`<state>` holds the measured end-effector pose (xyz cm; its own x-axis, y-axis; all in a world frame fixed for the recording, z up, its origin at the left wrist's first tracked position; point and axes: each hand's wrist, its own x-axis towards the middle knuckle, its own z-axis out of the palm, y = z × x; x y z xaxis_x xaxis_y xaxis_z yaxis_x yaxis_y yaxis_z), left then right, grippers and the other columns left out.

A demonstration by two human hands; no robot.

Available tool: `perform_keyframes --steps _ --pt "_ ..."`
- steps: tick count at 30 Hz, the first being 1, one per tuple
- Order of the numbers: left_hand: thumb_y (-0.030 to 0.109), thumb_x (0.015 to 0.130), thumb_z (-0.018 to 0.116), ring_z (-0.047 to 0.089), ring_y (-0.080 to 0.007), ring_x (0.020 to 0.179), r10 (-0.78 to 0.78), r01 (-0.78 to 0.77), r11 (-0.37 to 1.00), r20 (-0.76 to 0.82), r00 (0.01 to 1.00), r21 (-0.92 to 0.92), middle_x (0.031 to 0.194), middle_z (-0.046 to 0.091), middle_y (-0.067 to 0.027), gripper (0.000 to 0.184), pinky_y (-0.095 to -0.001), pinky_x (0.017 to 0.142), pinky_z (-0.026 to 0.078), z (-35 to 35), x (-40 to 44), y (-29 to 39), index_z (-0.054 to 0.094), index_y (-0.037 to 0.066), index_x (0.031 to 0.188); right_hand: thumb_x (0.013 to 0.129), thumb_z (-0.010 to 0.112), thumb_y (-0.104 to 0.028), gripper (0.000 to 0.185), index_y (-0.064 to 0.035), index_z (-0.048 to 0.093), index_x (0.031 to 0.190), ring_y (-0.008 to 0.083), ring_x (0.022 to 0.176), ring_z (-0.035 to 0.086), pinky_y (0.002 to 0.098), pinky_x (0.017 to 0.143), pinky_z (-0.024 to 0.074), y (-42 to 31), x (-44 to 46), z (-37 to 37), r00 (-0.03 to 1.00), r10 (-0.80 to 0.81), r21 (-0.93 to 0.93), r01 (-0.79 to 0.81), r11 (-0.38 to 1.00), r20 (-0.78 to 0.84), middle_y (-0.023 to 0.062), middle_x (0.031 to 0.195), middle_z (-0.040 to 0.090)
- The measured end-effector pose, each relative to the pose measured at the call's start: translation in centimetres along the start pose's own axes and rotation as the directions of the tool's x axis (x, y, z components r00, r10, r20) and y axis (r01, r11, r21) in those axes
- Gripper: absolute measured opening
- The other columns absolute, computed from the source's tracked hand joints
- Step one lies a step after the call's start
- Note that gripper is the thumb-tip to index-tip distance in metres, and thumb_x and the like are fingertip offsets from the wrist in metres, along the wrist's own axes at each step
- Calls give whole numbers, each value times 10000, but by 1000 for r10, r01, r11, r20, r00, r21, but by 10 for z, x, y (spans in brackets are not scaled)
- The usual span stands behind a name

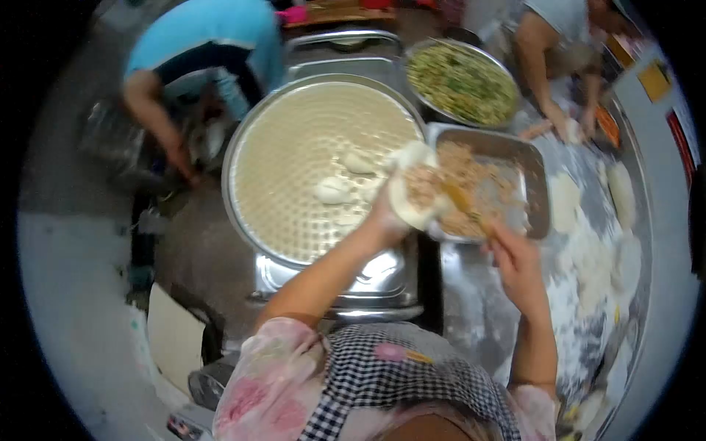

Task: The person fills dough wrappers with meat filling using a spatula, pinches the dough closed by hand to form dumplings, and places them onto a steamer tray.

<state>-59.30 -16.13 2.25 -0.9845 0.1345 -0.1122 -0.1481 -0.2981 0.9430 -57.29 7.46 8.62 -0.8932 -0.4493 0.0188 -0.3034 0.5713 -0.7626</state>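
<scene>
My left hand [386, 218] holds up a flat round dough wrapper [409, 213] with a mound of pale minced filling [421, 184] on it. In my right hand [517, 263] is a yellowish-brown spatula [457, 194], its blade blurred and close to the wrapper's right edge. Beneath the spatula stands a rectangular metal tray [542, 192], partly filled with the same minced filling [465, 163]. Left of the tray is a large round pan [279, 162] with a dimpled base. Several shaped dough pieces [333, 191] lie in the pan near my left hand.
A bowl of chopped green-yellow filling [463, 81] stands behind the tray. Floured dough pieces [565, 202] lie on the worktop at right. A co-worker's hands [562, 125] handle dough at upper right. Another person in blue [209, 33] bends down at upper left.
</scene>
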Motion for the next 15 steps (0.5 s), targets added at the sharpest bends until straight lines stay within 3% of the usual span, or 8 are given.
perform_keyframes --steps 2,5,8,10,12,13,15 --pt "84 770 698 570 -161 980 251 -190 854 -65 966 484 1055 576 -86 552 -280 846 468 3 2 -8 412 22 1238 829 529 15 393 -53 549 1216 262 756 631 337 675 490 4 0 4 995 -103 -89 102 991 -11 165 907 638" --pt "95 768 701 550 -162 1005 338 -306 912 -77 938 274 1083 561 -85 586 -282 869 450 8 4 -17 394 35 1264 804 546 18 408 -57 552 1205 309 768 627 365 683 495 0 1 4 988 -152 -208 152 966 15 183 921 627" --pt "101 775 695 532 -155 1020 335 -285 886 -80 939 365 1116 548 -84 598 -284 892 434 -2 19 -17 383 55 1283 807 545 6 410 -54 541 1213 320 756 624 363 682 497 -2 21 6 983 -164 -270 181 946 86 185 898 621" --pt "104 777 693 531 -154 1015 234 -214 965 -131 963 154 1119 549 -82 596 -286 890 434 -2 27 -29 384 65 1285 827 536 -13 393 -42 533 1219 291 700 618 342 640 492 5 26 10 981 -140 -204 165 965 131 174 854 624" --pt "106 779 690 531 -155 1012 148 -150 989 -152 977 -5 1117 550 -79 596 -286 888 435 -11 37 -50 383 72 1289 853 524 -38 367 -24 529 1220 235 603 606 310 559 482 12 29 17 979 -66 -44 76 996 190 154 794 631" --pt "106 781 688 531 -157 1010 111 -121 991 -145 983 -62 1114 550 -77 595 -285 887 435 -14 42 -55 382 74 1291 866 517 -50 353 -15 530 1218 197 565 579 288 520 459 15 30 18 953 94 169 -147 975 287 136 770 630" --pt "114 782 689 542 -152 989 20 -46 977 -123 992 -209 1108 552 -71 584 -288 860 454 -19 44 -66 385 72 1279 892 501 -74 331 4 532 1213 119 489 526 243 443 412 23 31 18 784 306 466 -581 667 540 100 723 628"
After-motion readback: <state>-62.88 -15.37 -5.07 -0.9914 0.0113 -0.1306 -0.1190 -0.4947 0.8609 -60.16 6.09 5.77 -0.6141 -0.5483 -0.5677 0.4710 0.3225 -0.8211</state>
